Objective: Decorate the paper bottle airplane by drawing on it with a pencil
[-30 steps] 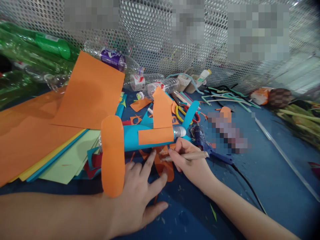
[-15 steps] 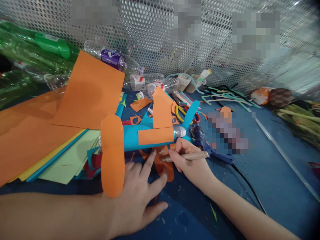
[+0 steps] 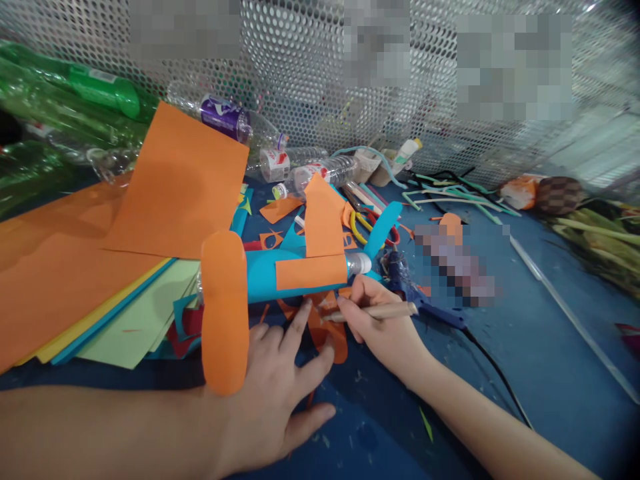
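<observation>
My left hand (image 3: 273, 393) lies open with fingers spread, its fingertips pressing on an orange paper cutout (image 3: 325, 333) on the blue table. A slim pale pen (image 3: 385, 311) is pinched in my right hand (image 3: 385, 327), its tip down over that cutout. Just beyond both hands lies a plastic bottle wrapped in blue paper (image 3: 263, 273), its white cap to the right. Orange paper pieces stick to it: a long rounded strip (image 3: 225, 313) at the left end, which overlaps my left wrist, and a bent piece (image 3: 325, 223) standing upward. A blue paper blade (image 3: 384, 228) rises near the cap.
Large orange sheets (image 3: 185, 193) and green paper (image 3: 135, 327) are piled at left. Plastic bottles (image 3: 223, 117) line the perforated metal screen (image 3: 300, 67). Scissors (image 3: 363, 230), a blue glue gun (image 3: 435, 310) with a black cord, and thin coloured straws (image 3: 450, 193) lie to the right.
Almost everything stays put. The pen and both hands hold nearly the same positions; only a very slight shift of the view shows.
</observation>
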